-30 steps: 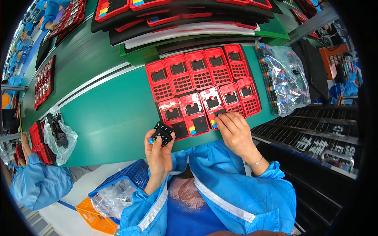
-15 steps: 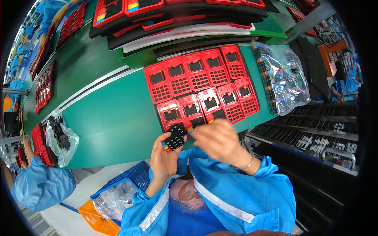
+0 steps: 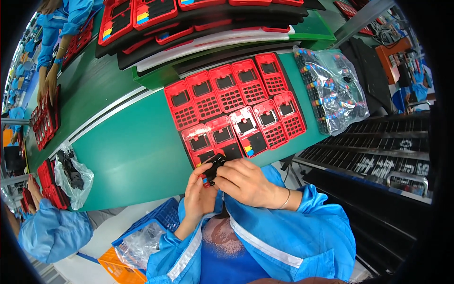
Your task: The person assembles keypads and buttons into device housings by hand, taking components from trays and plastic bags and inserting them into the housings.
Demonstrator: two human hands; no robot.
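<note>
Keypads [image 3: 216, 163], held between left hand [image 3: 197, 193] and right hand [image 3: 246, 183], partly hide the nearest red cases [image 3: 242, 113]; a clear bag [image 3: 336, 92] lies farther right. Unlike a second ago, the right hand is off the cases.

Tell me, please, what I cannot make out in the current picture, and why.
In the head view:
Black keypad: partly covered by the right hand.
Front-left red casing: lower end, hidden behind the keypad and left hand.
Red casings at the top: far ends, cut off by the upper edge.
Clear bag at right: exact contents, masked by glare and folds.
</note>
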